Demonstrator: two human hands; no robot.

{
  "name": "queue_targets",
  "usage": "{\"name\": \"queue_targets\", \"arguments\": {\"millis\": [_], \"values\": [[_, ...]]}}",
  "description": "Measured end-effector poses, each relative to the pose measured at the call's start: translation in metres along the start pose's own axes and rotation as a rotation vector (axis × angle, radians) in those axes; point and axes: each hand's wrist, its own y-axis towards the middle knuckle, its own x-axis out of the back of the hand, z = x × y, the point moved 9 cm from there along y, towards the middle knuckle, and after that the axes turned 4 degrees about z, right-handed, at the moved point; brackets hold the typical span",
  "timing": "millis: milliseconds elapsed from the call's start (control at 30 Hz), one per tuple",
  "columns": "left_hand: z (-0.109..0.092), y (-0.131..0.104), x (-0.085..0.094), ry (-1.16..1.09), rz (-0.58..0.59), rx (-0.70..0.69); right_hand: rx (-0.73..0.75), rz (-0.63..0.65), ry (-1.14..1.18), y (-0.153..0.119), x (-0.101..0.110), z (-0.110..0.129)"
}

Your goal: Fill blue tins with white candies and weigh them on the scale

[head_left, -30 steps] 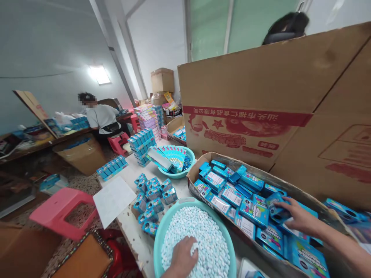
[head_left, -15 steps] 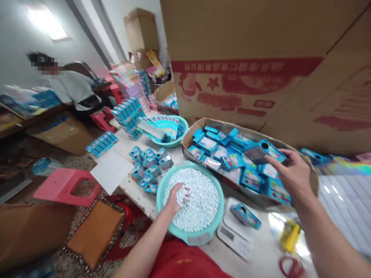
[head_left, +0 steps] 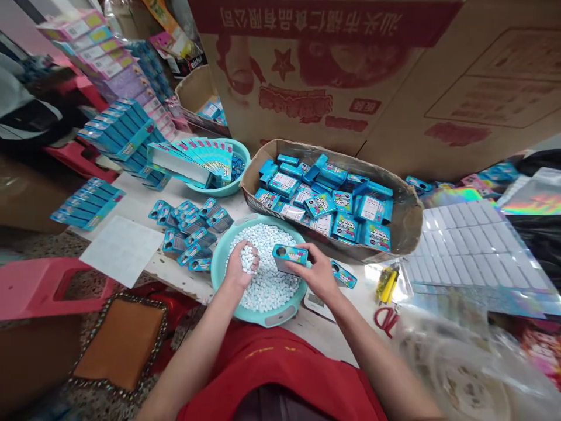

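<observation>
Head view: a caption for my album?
Left hand scooping white candies, right hand holding a blue box.

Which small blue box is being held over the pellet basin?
The blue box in the right hand, above the teal basin; the other boxes in view all sit outside its rim.

The one view looks from the head, forward and down at the hands and table [head_left: 131, 202].

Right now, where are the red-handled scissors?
In the head view, the red-handled scissors lie on the table at right, just below the yellow item and right of the white scale.
</observation>
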Motion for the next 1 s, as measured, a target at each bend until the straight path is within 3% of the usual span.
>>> {"name": "queue_targets", "arguments": {"millis": [133,267,433,667,1000], "values": [[-0.03,-0.022,-0.04,0.034,0.117,-0.251,0.132,0.082,-0.104,-0.012,-0.032,0.005],[-0.043,-0.032,-0.052,0.133,0.091,-0.457,0.213,0.072,-0.165,-0.013,-0.051,0.013],[-0.045,-0.032,-0.041,0.158,-0.018,-0.517,0.242,0.068,-0.204,-0.01,-0.054,0.018],[-0.046,-0.036,-0.037,0.248,-0.052,-0.52,0.229,0.071,-0.255,-0.007,-0.051,0.018],[-0.046,-0.036,-0.045,0.276,-0.02,-0.511,0.189,0.119,-0.264,-0.003,-0.047,0.017]]}}
